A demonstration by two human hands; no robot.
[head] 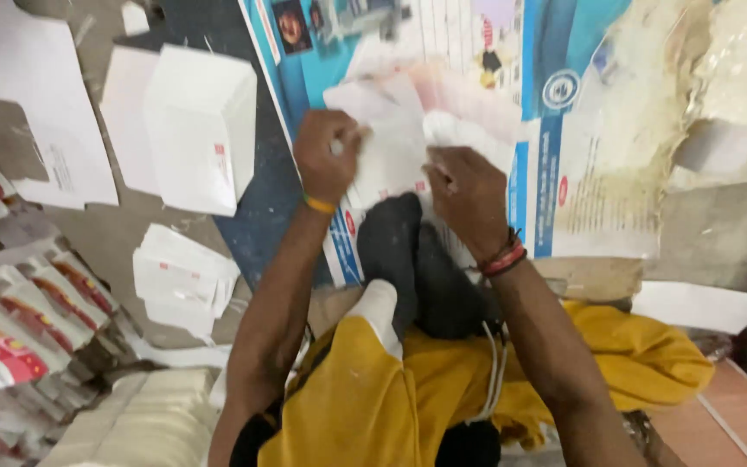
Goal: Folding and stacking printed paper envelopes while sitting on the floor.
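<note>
Item in hand: white paper sheet (pixel 395 147), flat on the blue poster (pixel 304 78), half folded. Your left hand (pixel 326 156) pinches its edge shut; your right hand (pixel 469 190) presses it, fingers closed. Finished stack (pixel 185 277) beside; more sheets (pixel 36 104) unfolded.

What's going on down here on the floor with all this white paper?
A person sitting on the floor works a white paper piece with both hands: the left hand grips its left edge, the right hand presses its right side. It lies on a blue printed sheet. Stacks of folded white pieces and a white box sit to the left.
</note>
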